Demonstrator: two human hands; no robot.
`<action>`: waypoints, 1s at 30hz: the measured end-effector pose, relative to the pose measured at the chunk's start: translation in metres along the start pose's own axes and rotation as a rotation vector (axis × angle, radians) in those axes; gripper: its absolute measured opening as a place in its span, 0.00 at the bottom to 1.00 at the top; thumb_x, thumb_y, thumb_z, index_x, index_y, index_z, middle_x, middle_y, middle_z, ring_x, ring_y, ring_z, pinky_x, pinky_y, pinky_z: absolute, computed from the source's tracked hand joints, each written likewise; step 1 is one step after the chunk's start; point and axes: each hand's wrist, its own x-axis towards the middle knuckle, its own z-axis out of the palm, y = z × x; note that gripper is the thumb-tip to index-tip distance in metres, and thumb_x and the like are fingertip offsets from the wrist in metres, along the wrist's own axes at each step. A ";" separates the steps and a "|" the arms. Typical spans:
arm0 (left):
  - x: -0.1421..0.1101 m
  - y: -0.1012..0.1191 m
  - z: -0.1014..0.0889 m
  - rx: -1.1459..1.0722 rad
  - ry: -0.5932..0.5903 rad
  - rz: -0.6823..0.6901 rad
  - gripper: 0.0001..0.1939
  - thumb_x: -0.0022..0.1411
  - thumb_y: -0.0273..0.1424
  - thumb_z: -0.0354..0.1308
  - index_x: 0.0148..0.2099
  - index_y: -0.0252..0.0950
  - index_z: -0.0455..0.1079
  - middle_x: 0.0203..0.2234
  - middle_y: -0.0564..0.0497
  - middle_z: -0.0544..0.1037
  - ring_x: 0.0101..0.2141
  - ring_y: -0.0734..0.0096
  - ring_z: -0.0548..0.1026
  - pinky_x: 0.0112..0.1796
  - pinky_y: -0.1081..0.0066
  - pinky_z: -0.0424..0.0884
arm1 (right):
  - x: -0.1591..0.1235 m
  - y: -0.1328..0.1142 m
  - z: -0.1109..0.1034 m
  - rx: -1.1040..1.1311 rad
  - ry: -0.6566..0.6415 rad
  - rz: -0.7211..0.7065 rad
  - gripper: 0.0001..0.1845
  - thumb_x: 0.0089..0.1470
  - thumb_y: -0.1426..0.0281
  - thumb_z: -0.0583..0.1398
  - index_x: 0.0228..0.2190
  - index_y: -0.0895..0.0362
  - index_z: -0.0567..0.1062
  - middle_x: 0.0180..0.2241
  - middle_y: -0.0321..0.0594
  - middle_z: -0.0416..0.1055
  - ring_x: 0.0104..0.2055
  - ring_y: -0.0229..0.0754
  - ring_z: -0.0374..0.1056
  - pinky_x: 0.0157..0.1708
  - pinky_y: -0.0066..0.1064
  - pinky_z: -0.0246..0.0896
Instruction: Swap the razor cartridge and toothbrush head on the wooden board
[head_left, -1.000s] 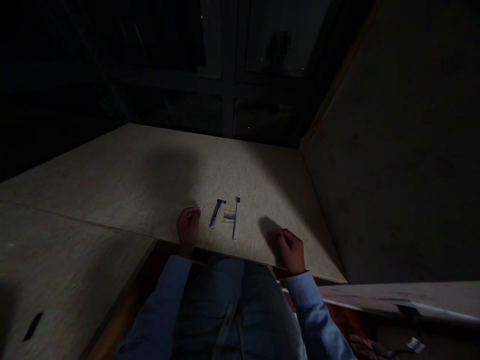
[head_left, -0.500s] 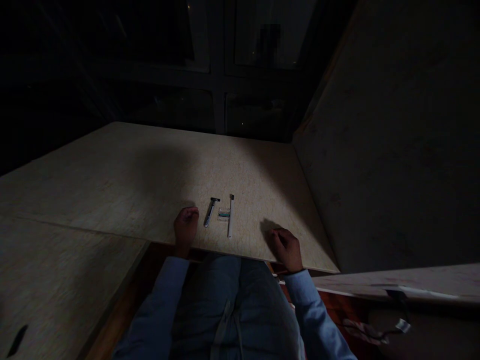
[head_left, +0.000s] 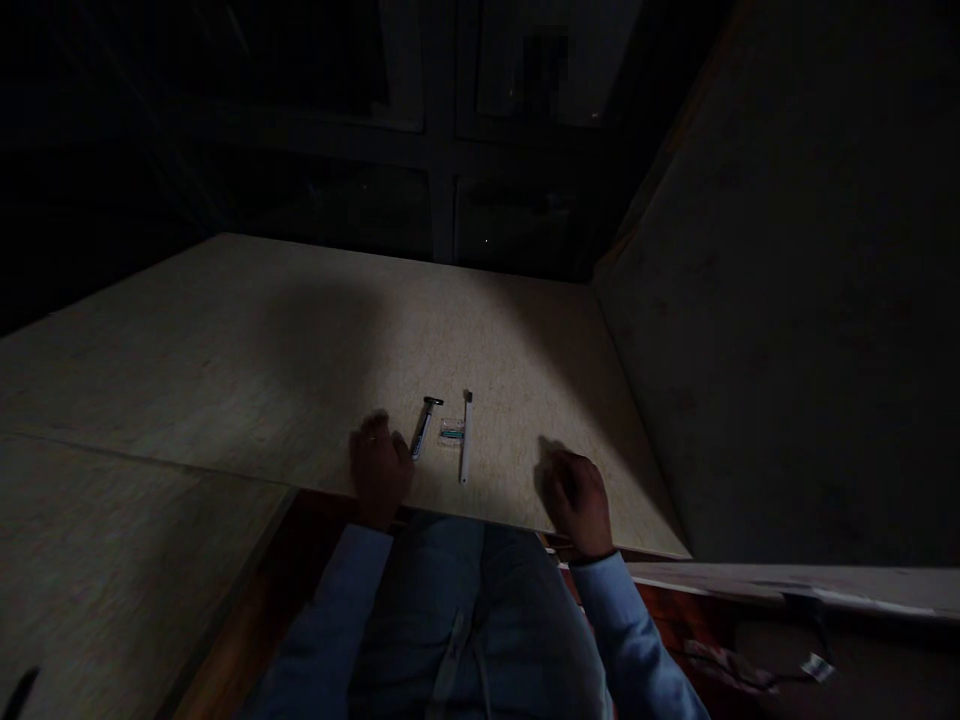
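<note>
A razor (head_left: 424, 428) lies on the stone-patterned tabletop (head_left: 495, 340), its head pointing away from me. Right of it is a small clear plastic case (head_left: 451, 433) with a teal strip inside. A white toothbrush (head_left: 466, 445) with a dark head lies along the case's right side. My left hand (head_left: 381, 468) is just left of the razor, somewhat blurred, thumb apart from the fingers and close to the handle's lower end; it holds nothing. My right hand (head_left: 579, 500) rests near the front edge, right of the toothbrush, fingers loosely curled with nothing visible in them.
A dark wall panel (head_left: 765, 330) rises along the table's right side. Dark window frames (head_left: 442, 150) stand behind the far edge. A lower-left surface (head_left: 112, 560) adjoins the table, with a black object (head_left: 22, 690) at its corner. A cable (head_left: 750, 680) hangs at lower right.
My left hand has moved right, closer to the razor, and its thumb has spread from the fingers. The right hand stays about where it was. The view has shifted slightly.
</note>
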 end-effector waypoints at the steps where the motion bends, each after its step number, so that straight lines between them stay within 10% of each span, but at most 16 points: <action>1: -0.002 0.000 0.000 0.009 -0.005 0.006 0.24 0.65 0.29 0.47 0.60 0.24 0.67 0.54 0.27 0.74 0.58 0.41 0.70 0.59 0.42 0.61 | 0.000 -0.001 0.000 -0.017 0.005 0.001 0.19 0.62 0.61 0.56 0.49 0.58 0.75 0.45 0.51 0.75 0.47 0.53 0.69 0.48 0.47 0.66; 30: -0.012 0.000 -0.007 0.006 -0.064 0.015 0.20 0.66 0.29 0.47 0.57 0.31 0.70 0.57 0.33 0.73 0.61 0.45 0.67 0.62 0.44 0.60 | -0.004 -0.009 0.003 -0.199 -0.077 -0.120 0.26 0.64 0.67 0.55 0.62 0.54 0.65 0.62 0.53 0.65 0.65 0.59 0.59 0.60 0.60 0.60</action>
